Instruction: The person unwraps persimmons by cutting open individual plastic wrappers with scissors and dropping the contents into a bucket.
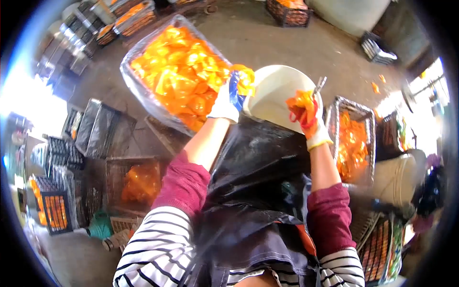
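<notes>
My left hand (pixel 226 101), in a white and blue glove, is closed around an orange pepper (pixel 245 80) at the right edge of a plastic-lined crate (pixel 128 79). That crate is heaped with glossy orange peppers (pixel 179 71). My right hand (pixel 313 128), in a red and orange glove with a pale cuff, grips an orange pepper piece (pixel 301 101) over the right side of a white bucket (pixel 272 91). A narrow metal tool (pixel 321 84) sticks up from the same hand; its kind is unclear. The bucket stands between both hands.
To the right is another crate (pixel 372 143) of orange pieces, with a pale bucket (pixel 394 177) below it. A dark crate (pixel 112 165) with orange contents sits lower left. Stacked black crates (pixel 95 126) stand at left. Some orange scraps (pixel 375 87) lie on the floor.
</notes>
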Demonstrator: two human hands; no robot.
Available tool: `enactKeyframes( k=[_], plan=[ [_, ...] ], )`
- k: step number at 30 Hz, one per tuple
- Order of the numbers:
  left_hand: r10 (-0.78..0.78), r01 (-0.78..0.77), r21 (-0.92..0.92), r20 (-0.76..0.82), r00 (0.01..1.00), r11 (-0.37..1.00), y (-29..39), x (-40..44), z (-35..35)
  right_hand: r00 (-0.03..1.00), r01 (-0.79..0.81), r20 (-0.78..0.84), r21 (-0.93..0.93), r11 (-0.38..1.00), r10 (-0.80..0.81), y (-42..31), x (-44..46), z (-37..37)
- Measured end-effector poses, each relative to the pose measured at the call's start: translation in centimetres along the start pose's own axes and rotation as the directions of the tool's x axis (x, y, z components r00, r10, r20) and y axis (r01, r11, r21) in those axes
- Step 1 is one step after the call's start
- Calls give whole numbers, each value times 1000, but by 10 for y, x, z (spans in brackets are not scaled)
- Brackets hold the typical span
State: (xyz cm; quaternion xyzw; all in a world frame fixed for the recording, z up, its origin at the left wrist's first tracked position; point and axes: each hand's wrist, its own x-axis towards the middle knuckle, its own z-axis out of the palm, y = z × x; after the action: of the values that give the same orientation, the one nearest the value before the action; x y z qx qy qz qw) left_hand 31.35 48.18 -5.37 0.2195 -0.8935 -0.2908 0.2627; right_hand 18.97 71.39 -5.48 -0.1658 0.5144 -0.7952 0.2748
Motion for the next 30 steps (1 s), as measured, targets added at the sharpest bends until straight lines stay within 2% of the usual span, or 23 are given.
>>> enactKeyframes(
  k=[1,2,4,6,7,9,10,11,12,13,14,15,16,17,18,20,23,24,26,27,28,29,30],
  plan=[
    [-153,124,-425,-35,988,897,-6,7,-20,996,-16,83,3,1000,15,15,11,-16],
    [-293,181,-774,-5,956,607,-20,19,-42,987,-30,157,4,1000,29,30,21,-32],
    [-460,93,-938,-77,885,335,-26,38,-90,996,-59,68,88,994,53,25,15,-18],
    [-467,346,-396,-268,843,851,-5,37,-154,998,-57,28,142,988,54,24,12,-10],
    [-391,383,-127,-514,764,915,-23,42,-156,999,-41,36,152,988,35,25,16,-11],
    [40,343,359,-738,673,868,-72,65,-154,998,-67,0,165,984,68,15,10,-1],
    [85,193,330,-670,737,924,-62,64,-147,999,-34,26,-47,998,36,-21,-9,34],
    [130,47,272,-595,793,961,-52,64,-139,997,-68,33,28,997,67,-11,-7,26],
    [27,-89,-175,-327,945,981,-30,55,-119,994,-101,44,99,990,97,5,2,11],
    [-78,49,-587,-24,997,808,-8,47,-99,970,-170,206,181,969,131,15,12,-2],
    [41,97,-796,151,988,598,15,38,-68,918,-244,370,247,938,141,22,18,-15],
    [159,246,-900,319,934,359,37,30,-37,929,-253,351,361,898,120,32,19,-16],
    [227,202,-771,409,884,604,39,30,2,960,-168,267,316,934,83,35,18,-11],
    [302,-69,-487,419,856,871,65,19,8,983,-91,180,257,962,45,36,17,-6],
    [375,-361,-117,426,823,925,92,9,14,989,-81,139,205,975,53,27,10,1],
    [376,-180,-424,442,814,888,81,-5,65,983,-168,92,116,979,158,10,-4,6],
    [249,3,-475,468,848,880,75,-8,80,948,-318,5,13,948,318,11,-1,-9],
    [113,200,-529,501,858,825,78,-6,73,921,-389,33,76,918,387,22,6,-17],
    [-155,548,-589,585,796,593,86,-2,53,953,-303,131,323,897,275,-6,-5,20],
    [-62,488,-804,499,865,341,82,0,51,897,-429,355,552,715,264,19,15,-4],
    [-22,465,-885,465,885,12,56,6,73,924,-365,267,406,838,273,14,13,-3],
    [38,278,-888,313,949,365,28,16,94,949,-299,178,239,924,261,3,6,3],
    [127,122,-849,216,968,515,20,18,96,969,-235,92,58,970,229,-2,3,6]
  ],
)
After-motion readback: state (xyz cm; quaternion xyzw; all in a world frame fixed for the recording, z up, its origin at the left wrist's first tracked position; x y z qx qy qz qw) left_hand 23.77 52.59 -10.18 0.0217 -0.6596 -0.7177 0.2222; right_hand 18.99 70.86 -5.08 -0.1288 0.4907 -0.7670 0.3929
